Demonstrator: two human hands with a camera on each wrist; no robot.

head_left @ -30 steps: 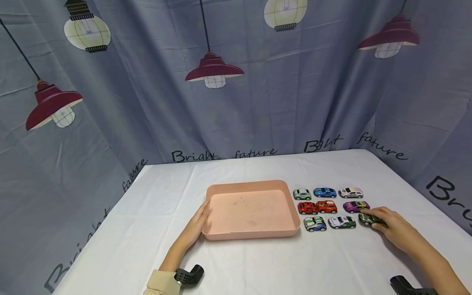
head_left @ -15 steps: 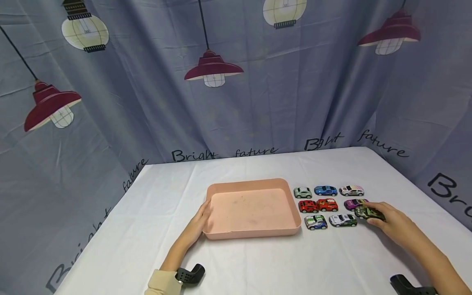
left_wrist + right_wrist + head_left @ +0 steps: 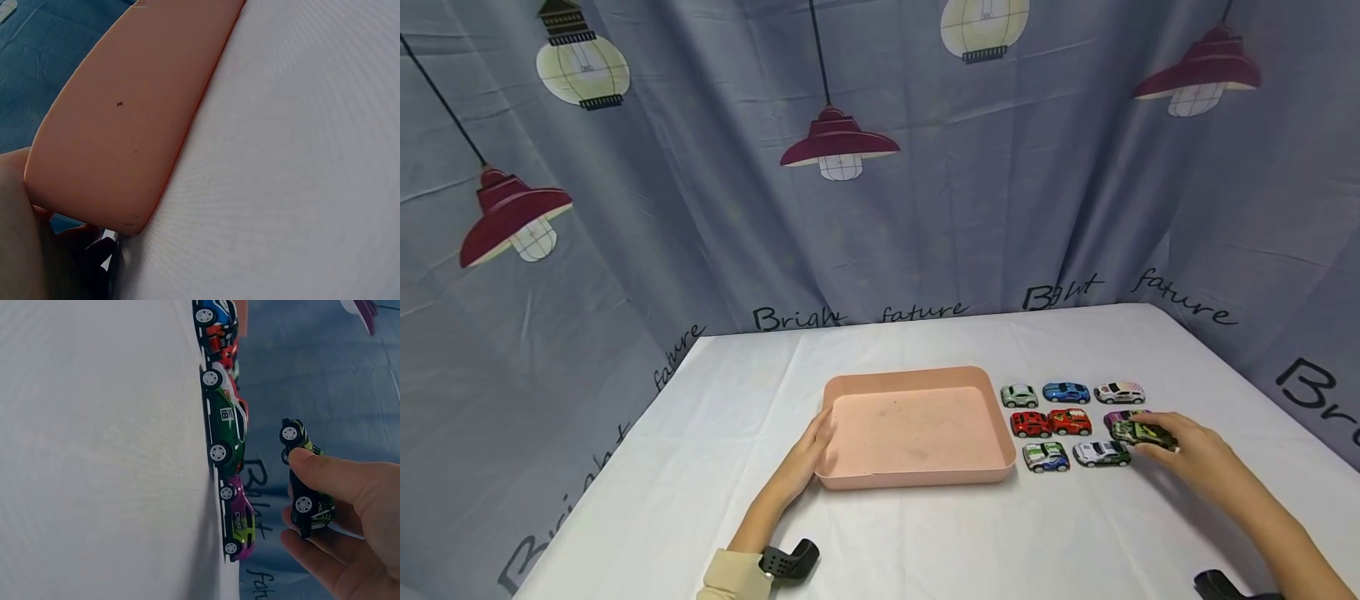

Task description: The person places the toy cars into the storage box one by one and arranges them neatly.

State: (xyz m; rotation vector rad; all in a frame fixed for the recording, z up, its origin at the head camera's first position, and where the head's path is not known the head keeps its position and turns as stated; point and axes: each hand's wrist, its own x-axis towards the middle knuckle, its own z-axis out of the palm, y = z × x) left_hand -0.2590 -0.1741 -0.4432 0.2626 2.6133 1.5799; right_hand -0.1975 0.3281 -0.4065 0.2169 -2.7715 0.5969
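Note:
In the head view my left hand [image 3: 803,454] holds the left side of a shallow peach tray [image 3: 917,479]. The left wrist view shows the hand at the tray's corner, with curled fingers [image 3: 81,240] below the rim, partly in shadow. My right hand [image 3: 1198,454] pinches a dark green toy car [image 3: 1138,432] between thumb and fingers. The right wrist view has this green toy car [image 3: 306,487] held off the table, near a purple toy car [image 3: 240,522]. From the head camera, the held car overlaps the purple one.
Right of the tray stand toy cars in rows: pale green [image 3: 1018,396], blue [image 3: 1066,392] and white [image 3: 1120,392] at the back. Two red cars [image 3: 1069,422] sit mid-row, and white-green cars [image 3: 1101,453] at the front. A white cloth [image 3: 925,542] covers the table; a grey-blue curtain [image 3: 910,233] hangs behind.
My right hand has raised the dark green toy car off the cloth and shifted it slightly left, over the purple car in view. The left hand and tray stay put.

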